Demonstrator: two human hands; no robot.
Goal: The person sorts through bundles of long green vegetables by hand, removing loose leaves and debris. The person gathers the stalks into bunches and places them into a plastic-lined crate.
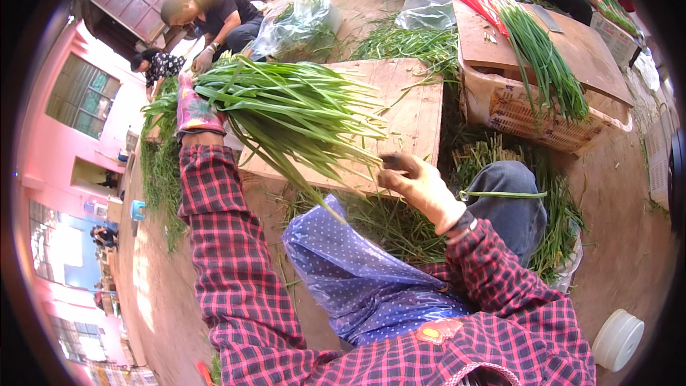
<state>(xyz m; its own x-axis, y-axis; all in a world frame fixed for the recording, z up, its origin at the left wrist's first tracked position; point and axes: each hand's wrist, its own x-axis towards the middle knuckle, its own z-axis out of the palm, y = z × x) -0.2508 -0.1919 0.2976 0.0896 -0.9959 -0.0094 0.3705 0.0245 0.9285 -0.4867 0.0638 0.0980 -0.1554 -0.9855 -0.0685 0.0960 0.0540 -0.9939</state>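
Observation:
My left hand (198,109), in a pink floral glove, is closed round the thick end of a bunch of green chives (296,104). The long flat leaves fan out to the right over a wooden board (418,118). At the leaf tips is my right hand (421,189), in a pale glove with darkened fingertips. Its thumb and fingers are pinched together on the tips of a few leaves. A single loose leaf (504,194) lies across my right knee.
A plastic crate (543,118) topped with a board stands at right, carrying a chive bundle (547,57) and red strips (477,1). Loose greens (400,225) lie around my legs. Two people work at far left, near a filled plastic bag (304,21). A white bucket (618,339) stands lower right.

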